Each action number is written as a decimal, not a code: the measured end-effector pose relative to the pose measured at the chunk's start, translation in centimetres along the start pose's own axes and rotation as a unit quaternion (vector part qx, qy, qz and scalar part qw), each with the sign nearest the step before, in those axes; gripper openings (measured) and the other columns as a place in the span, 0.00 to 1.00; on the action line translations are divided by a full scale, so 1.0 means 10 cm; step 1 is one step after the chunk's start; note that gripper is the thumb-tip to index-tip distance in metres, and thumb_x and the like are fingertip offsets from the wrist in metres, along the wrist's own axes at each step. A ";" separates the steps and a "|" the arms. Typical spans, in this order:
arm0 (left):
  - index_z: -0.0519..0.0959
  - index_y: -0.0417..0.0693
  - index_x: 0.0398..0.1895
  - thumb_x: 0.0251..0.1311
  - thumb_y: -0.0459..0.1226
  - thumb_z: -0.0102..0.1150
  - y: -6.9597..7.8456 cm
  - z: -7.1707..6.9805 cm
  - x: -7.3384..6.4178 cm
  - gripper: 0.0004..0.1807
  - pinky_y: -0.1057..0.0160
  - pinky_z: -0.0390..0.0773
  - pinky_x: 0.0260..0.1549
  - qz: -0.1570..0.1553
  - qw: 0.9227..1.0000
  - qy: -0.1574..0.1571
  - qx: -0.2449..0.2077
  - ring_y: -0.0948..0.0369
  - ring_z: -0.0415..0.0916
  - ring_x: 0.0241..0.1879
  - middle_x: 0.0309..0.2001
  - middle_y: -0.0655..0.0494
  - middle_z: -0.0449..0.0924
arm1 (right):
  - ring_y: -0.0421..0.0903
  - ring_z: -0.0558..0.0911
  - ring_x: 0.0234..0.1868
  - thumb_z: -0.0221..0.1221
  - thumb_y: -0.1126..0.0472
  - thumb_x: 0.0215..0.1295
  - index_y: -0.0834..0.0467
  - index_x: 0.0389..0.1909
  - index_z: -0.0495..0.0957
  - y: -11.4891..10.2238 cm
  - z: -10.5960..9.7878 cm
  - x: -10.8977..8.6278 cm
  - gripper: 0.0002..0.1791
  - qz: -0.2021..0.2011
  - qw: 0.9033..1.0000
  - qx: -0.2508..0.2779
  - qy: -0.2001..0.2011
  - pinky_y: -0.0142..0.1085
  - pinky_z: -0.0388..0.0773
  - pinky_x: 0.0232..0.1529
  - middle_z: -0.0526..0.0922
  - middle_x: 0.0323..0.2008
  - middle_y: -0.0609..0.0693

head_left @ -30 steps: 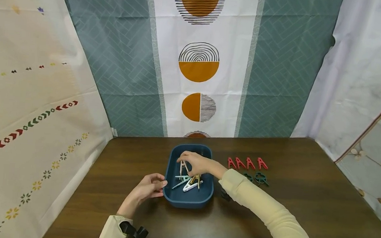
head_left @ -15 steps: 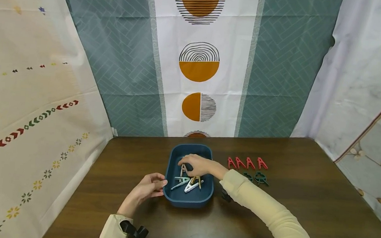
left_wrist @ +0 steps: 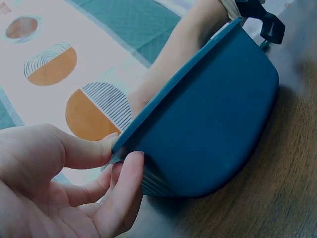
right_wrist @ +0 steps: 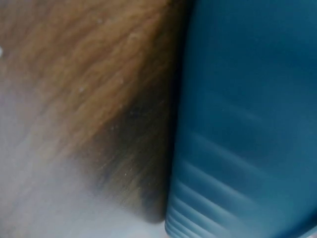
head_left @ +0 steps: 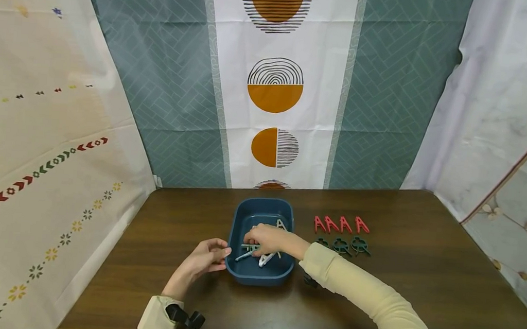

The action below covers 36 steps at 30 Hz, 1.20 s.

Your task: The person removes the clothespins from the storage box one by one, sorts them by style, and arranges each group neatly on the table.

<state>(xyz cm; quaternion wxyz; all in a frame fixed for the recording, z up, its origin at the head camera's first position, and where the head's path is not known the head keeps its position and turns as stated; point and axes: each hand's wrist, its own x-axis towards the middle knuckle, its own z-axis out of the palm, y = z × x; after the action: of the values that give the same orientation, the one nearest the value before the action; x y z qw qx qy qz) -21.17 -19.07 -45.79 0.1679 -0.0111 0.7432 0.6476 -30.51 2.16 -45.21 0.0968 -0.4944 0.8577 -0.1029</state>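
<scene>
My left hand (head_left: 207, 257) pinches the left rim of a dark blue plastic bin (head_left: 256, 280); in the left wrist view the thumb is over the rim and fingers are against the outer wall. My right hand (head_left: 270, 238) reaches down inside the bin, over several A-shaped clothespins. A mint-green clothespin (head_left: 244, 255) lies by its fingertips. A white clothespin (head_left: 265, 260) shows under the hand, and a pale one (head_left: 281, 224) shows behind it. The fingertips are partly hidden, so any hold is unclear. The right wrist view shows only the bin's outer wall (right_wrist: 247, 99) and wood.
To the right of the bin, several red A-shaped clothespins (head_left: 344, 224) lie in a row on the brown wooden table (head_left: 398, 278). In front of them is a row of dark green round clips (head_left: 342, 245). Patterned cloths hang behind and at both sides.
My right hand has moved down and towards the bin's front, covering the pale pink clothespin seen before. A pale clothespin now shows behind it. My left hand stays on the rim.
</scene>
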 end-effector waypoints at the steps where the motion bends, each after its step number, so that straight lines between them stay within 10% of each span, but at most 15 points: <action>1: 0.65 0.30 0.55 0.67 0.37 0.56 0.00 0.00 0.00 0.21 0.70 0.82 0.29 -0.001 1.000 0.000 0.001 0.65 0.73 0.28 0.29 0.57 0.74 | 0.37 0.79 0.37 0.67 0.57 0.59 0.56 0.51 0.81 0.00 0.00 0.00 0.19 0.003 1.000 0.003 0.000 0.24 0.77 0.39 0.84 0.40 0.46; 23: 0.65 0.30 0.56 0.66 0.37 0.57 -0.02 0.01 0.02 0.23 0.70 0.82 0.29 0.000 1.000 -0.001 -0.006 0.65 0.73 0.28 0.31 0.56 0.74 | 0.40 0.82 0.45 0.66 0.60 0.60 0.56 0.50 0.80 0.04 -0.21 -0.16 0.16 -0.019 0.996 0.072 0.052 0.29 0.79 0.48 0.85 0.44 0.48; 36: 0.67 0.31 0.53 0.65 0.37 0.58 -0.04 0.01 0.04 0.21 0.70 0.82 0.31 0.001 1.000 0.005 -0.006 0.65 0.74 0.28 0.32 0.55 0.74 | 0.39 0.83 0.41 0.66 0.62 0.60 0.63 0.45 0.82 0.25 -0.15 -0.29 0.14 -0.014 0.952 0.293 0.088 0.28 0.80 0.45 0.86 0.44 0.56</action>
<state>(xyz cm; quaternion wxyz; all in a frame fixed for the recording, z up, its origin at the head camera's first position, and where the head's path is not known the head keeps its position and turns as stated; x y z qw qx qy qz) -21.37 -18.93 -46.30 0.1636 -0.0149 0.7398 0.6525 -31.58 6.08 -44.25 0.1603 -0.4452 0.7880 -0.3939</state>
